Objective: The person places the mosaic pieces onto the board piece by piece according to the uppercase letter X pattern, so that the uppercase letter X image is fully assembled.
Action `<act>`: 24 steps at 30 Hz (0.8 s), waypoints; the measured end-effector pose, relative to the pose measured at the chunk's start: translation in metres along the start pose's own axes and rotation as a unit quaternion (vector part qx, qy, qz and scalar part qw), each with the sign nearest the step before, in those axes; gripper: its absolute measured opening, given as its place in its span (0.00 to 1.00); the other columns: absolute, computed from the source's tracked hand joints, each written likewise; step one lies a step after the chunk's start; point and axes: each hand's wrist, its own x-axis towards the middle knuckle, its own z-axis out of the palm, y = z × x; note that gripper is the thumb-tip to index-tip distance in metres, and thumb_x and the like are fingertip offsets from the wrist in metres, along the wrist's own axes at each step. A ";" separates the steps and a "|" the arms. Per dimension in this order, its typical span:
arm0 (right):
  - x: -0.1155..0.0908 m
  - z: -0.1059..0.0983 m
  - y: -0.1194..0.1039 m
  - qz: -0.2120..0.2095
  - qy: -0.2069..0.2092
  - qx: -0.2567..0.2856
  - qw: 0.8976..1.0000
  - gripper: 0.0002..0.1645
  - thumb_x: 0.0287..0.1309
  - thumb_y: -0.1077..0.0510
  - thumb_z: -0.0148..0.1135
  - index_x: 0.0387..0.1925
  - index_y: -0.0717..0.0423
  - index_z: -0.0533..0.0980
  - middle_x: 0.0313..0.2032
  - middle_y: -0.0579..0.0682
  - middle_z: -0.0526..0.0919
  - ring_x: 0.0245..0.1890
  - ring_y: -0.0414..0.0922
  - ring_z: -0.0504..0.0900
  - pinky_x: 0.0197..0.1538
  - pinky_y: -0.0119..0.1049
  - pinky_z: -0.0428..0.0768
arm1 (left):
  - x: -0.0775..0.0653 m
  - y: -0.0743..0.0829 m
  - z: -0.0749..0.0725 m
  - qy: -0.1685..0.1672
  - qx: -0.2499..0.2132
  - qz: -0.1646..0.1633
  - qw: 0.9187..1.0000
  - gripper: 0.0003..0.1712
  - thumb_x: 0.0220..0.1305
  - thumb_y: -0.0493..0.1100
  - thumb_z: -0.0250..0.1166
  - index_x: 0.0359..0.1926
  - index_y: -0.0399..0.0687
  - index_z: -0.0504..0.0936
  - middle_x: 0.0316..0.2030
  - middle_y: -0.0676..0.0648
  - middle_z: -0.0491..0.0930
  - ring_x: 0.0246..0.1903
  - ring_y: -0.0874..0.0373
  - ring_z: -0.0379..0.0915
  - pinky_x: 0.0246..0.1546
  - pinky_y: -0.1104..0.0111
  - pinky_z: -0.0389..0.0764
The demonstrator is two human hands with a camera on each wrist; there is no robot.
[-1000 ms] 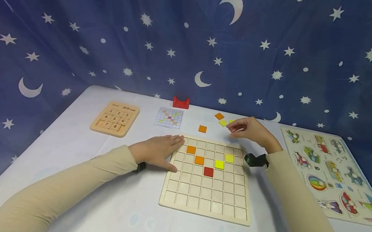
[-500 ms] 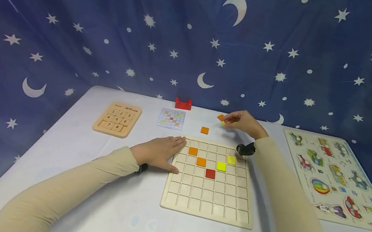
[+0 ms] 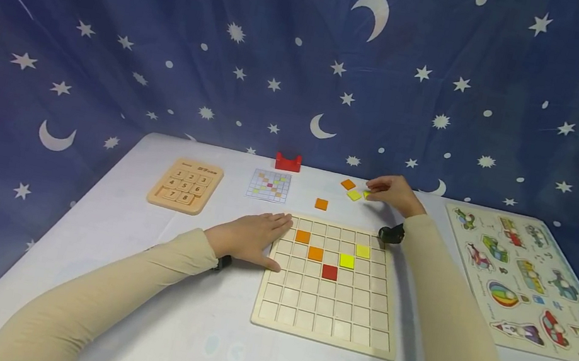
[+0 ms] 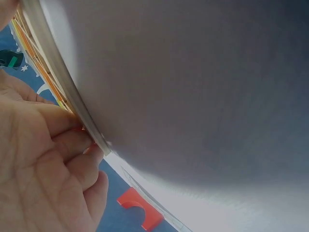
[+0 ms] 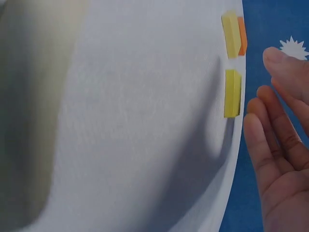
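A wooden grid board lies flat mid-table, with two orange tiles, two yellow tiles and a red tile in its squares. Along the board's left edge rests my left hand, fingers extended over the rim and thumb spread. Behind the board my right hand hovers by a loose yellow tile, which it partly covers in the head view. In the right wrist view a gap shows between thumb and fingers, and nothing is held. Another yellow tile and an orange tile lie just left of it.
A loose orange tile lies behind the board. Further left are a printed pattern card, a red stand and a wooden number puzzle. A picture puzzle board is at the right. A starry curtain hangs behind the table.
My right hand went left over the loose tiles, then drew back right, uncovering the orange and yellow tiles. My left hand stays on the board's edge. The head view shifted slightly.
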 end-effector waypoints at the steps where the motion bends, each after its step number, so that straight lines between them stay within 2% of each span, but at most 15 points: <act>1: 0.000 0.000 0.001 0.006 0.001 -0.001 1.000 0.26 0.53 0.64 0.66 0.55 0.65 0.75 0.55 0.63 0.77 0.53 0.53 0.76 0.60 0.47 0.74 | 0.000 0.000 0.000 0.000 -0.001 0.000 1.000 0.58 0.57 0.74 0.52 0.73 0.41 0.44 0.74 0.44 0.42 0.74 0.51 0.39 0.74 0.61 0.46; 7: 0.000 -0.003 0.003 0.016 -0.025 0.002 1.000 0.26 0.53 0.67 0.64 0.56 0.66 0.73 0.57 0.65 0.75 0.58 0.56 0.74 0.63 0.47 0.72 | -0.001 0.001 -0.001 -0.002 -0.007 -0.004 1.000 0.58 0.57 0.73 0.53 0.73 0.41 0.45 0.74 0.44 0.42 0.74 0.51 0.39 0.74 0.62 0.46; 19: -0.006 -0.007 0.002 -0.001 -0.050 -0.023 0.998 0.22 0.53 0.66 0.64 0.52 0.66 0.76 0.54 0.64 0.78 0.51 0.52 0.76 0.59 0.44 0.74 | 0.001 0.000 0.001 -0.003 -0.003 -0.006 1.000 0.58 0.57 0.74 0.52 0.73 0.41 0.44 0.74 0.44 0.41 0.74 0.52 0.38 0.74 0.62 0.46; 24: -0.006 -0.007 0.002 0.004 -0.044 -0.016 0.999 0.23 0.53 0.67 0.64 0.53 0.66 0.75 0.55 0.64 0.77 0.53 0.54 0.76 0.61 0.45 0.73 | 0.002 0.000 0.001 -0.007 0.002 -0.010 1.000 0.58 0.57 0.74 0.52 0.74 0.42 0.43 0.75 0.45 0.41 0.74 0.53 0.37 0.74 0.63 0.46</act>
